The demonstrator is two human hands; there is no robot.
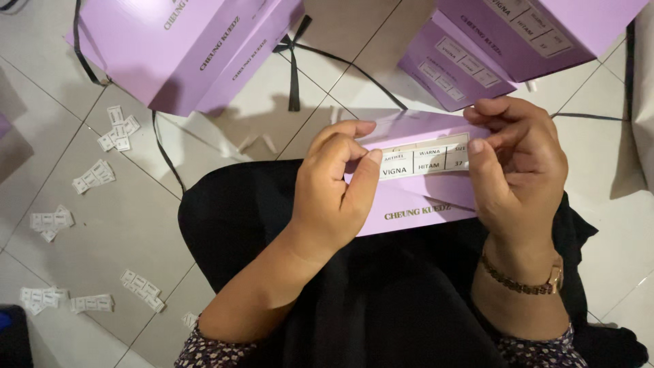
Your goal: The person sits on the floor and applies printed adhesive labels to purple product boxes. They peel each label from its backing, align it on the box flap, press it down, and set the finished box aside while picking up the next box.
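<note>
A white label strip [424, 161], divided into small printed cells, is lying along the upper side of a lilac box [415, 204] that is resting on the person's lap, over black cloth [381, 300]. The left hand [334, 187] is pressing down the strip's left end: its thumb is lying flat along that end while the other fingers [351, 129] are curling over the box's far edge, so the hand is closing on the box and label together. The right hand [518, 160] is doing the same at the strip's right end, thumb pressing just beside the last cell and fingers bent over the top edge of the box. A gold-coloured bracelet [524, 281] is sitting on the right wrist, and patterned sleeves are showing at the bottom of the view.

Beyond the lap, on the pale tiled floor [122, 225], two more lilac boxes are standing: one at upper left [177, 48] and one at upper right [518, 34], the latter already carrying white labels on its sides. A black ribbon [294, 75] is trailing across the tiles between them. Small clusters of loose white labels [94, 176] are lying scattered over the floor to the left, well apart from the hands.
</note>
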